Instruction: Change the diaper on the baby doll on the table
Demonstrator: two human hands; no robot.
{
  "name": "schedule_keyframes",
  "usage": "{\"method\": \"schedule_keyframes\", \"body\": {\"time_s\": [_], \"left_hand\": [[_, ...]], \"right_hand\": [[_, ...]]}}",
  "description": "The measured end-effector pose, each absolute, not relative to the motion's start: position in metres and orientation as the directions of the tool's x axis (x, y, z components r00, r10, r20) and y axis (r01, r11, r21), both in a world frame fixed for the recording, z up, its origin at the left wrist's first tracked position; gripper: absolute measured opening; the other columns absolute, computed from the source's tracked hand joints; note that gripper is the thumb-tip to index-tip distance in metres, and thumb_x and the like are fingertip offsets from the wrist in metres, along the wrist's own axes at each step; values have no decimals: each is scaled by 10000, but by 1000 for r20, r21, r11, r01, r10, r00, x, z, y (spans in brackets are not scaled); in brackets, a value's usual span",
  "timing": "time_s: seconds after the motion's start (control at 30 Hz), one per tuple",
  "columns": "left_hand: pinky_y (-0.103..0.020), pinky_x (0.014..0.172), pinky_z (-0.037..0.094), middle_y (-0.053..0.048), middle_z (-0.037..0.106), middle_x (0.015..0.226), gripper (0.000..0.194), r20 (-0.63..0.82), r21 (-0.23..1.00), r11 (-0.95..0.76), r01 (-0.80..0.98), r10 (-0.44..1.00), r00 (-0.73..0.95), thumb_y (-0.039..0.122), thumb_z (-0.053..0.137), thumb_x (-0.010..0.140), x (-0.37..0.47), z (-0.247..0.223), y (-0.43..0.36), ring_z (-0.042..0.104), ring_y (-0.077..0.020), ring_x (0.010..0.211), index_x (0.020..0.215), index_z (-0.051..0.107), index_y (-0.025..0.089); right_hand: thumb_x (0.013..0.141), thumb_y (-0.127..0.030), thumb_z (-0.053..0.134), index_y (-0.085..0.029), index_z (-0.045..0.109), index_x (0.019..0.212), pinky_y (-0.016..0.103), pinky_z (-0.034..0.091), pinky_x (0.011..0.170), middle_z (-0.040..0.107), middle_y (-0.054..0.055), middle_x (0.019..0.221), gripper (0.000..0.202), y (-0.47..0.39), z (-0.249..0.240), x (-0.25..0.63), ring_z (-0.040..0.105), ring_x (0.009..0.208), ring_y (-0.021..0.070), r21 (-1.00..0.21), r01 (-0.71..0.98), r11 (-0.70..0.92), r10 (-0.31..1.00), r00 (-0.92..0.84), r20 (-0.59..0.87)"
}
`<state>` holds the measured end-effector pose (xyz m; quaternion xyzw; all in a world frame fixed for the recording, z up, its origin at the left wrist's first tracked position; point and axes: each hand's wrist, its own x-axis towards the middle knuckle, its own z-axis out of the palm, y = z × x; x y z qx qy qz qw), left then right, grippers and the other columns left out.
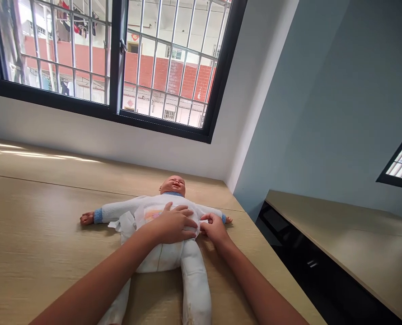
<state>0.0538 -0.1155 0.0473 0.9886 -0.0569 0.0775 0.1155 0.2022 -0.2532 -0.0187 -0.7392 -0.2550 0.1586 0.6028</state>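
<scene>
One doll (165,255), beneath the left hand (176,223), lies face-up on the bench (52,225), a white printed wrap (149,212) over its belly. That palm rests flat; just beside it, the right hand (206,223) pinches the wrap's edge. The step seems to be adjusting that edge; the next move calls for a steady left palm.

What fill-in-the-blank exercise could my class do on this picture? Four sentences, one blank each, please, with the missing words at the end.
1. The baby doll lies on its ____ on the wooden table.
2. The hand spread over the printed white diaper is the person's ____ one.
3. The cuffs of the doll's sleeves are coloured ____.
4. Through the window, vertical metal ____ can be seen.

Missing words: back; left; blue; bars.
</scene>
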Motion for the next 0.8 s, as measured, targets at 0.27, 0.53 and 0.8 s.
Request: {"method": "schedule_keyframes", "body": {"time_s": [0.27, 0.53, 0.8], "left_hand": [[-897, 957, 90, -87, 434, 1535, 457, -73, 170, -985, 17, 5, 997, 296, 584, 808, 60, 58, -129, 171, -435, 1489, 1235, 666, 438], [-843, 1000, 206, -39, 486, 1516, 334, -24, 166, -985, 50, 47, 999, 379, 481, 900, 56, 65, -128, 217, -405, 1487, 1117, 733, 411], [-791, 1055, 175, -80, 612, 1340, 272, 99, 120, -989, 92, 104, 990, 398, 538, 893, 59, 56, -136, 380, -372, 1371, 1017, 774, 343]], "right_hand": [[542, -90, 570, -198, 504, 802, 260, 513, 527, 595, -66, 650, 289, -255, -10, 196, 609, 510, 126, -991, 56, -124, 542, 840, -20], [523, -52, 551, -209, 493, 746, 279, 538, 524, 568, -84, 552, 279, -261, -9, 204, 614, 490, 141, -990, 34, -138, 577, 815, -52], [528, -103, 634, -198, 521, 723, 263, 524, 543, 591, -61, 590, 244, -265, -3, 208, 627, 536, 139, -995, 83, -60, 661, 750, 23]]}}
